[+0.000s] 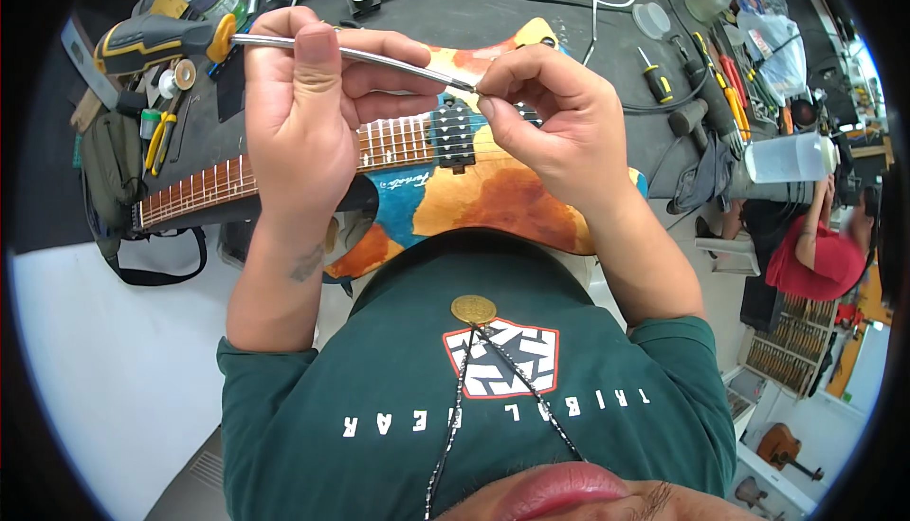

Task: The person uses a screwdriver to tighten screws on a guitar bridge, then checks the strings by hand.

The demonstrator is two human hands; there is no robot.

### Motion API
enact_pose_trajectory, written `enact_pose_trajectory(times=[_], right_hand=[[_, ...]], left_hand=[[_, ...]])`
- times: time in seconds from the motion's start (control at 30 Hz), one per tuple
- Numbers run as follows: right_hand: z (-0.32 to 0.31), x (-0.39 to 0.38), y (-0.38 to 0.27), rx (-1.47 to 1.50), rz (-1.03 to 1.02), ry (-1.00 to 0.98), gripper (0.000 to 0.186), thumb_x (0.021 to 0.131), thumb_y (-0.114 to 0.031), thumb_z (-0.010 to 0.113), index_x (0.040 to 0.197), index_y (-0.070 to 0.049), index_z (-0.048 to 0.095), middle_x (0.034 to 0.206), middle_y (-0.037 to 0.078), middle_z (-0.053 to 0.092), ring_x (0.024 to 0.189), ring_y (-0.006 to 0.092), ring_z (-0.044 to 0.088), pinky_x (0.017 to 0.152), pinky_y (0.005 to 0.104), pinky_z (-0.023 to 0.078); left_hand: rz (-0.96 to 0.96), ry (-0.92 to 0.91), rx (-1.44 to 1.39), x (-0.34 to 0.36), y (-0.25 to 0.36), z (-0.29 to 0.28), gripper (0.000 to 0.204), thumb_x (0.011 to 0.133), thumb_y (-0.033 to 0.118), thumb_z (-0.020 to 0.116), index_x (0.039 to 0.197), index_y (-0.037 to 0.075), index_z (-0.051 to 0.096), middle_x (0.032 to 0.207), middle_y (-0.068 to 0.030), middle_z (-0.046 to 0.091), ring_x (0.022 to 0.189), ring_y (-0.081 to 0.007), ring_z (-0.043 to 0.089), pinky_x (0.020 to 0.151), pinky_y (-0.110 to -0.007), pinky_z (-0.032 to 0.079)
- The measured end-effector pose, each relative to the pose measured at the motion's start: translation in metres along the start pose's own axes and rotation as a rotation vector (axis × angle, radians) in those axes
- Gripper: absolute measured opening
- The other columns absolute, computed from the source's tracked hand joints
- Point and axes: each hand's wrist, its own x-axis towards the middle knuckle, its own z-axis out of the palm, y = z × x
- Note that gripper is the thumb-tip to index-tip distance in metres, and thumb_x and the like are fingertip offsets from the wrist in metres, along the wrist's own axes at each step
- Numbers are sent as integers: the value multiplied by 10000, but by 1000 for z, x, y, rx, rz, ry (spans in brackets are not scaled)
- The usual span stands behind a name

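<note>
My left hand (308, 104) is closed on the steel shaft of a screwdriver (365, 54), pinched under the thumb. Its black and yellow handle (156, 42) points out to the left. At the shaft's tip, my right hand (559, 118) pinches thumb and forefinger together; whether a small part sits between them is too small to tell. Below both hands lies an electric guitar (493, 199) with a blue, cream and rust-brown body. Its fretted neck (204, 189) runs left, and a black bridge (453, 132) shows between my hands.
A small screwdriver (654, 75) lies right on the dark workbench (607, 37), near cables and several hand tools. Yellow-handled pliers (161, 142) and a tape roll (184, 73) are at left. A translucent container (789, 158) stands at far right, near a person in red (817, 255).
</note>
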Motion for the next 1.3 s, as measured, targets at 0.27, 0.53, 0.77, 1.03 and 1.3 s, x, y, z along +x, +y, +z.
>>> enact_pose_trajectory(times=[0.27,0.53,0.77,1.03,1.3], right_hand=[[-19,-8,-8,-26,53,-85,152,995,98,741,1134,38,729,1061,39,734,955,96,689,883,280,585],[-14,-9,-5,-196,-78,-6,148,971,112,740,1098,37,747,1018,36,744,919,100,703,851,288,602],[-19,-9,-5,-50,27,100,180,955,20,827,1105,1,729,1004,44,801,926,107,756,848,291,620],[-56,-12,14,-199,124,133,340,876,-113,929,1145,-41,734,1045,50,822,939,151,777,838,334,617],[-90,-25,18,-776,-34,-306,723,715,-232,986,1368,-79,715,1474,114,622,1421,384,527,1191,527,422]], left_hand=[[41,-19,45,6,-5,12,296,1257,365,370,1293,71,377,1170,-352,738,1011,-419,835,872,-547,743],[-35,5,72,3,-2,27,244,1225,267,522,1242,86,360,1146,-257,782,969,-328,844,847,-430,736],[-190,-53,26,9,-16,41,192,1233,227,487,1262,68,384,1235,-270,754,1106,-367,826,948,-479,730],[-166,-199,-3,36,-55,48,182,1220,219,542,1287,76,450,1235,-214,753,1125,-310,809,983,-467,704],[-263,-227,407,55,-73,52,180,1201,207,595,1269,54,529,1196,-135,785,1077,-185,792,966,-356,687]])
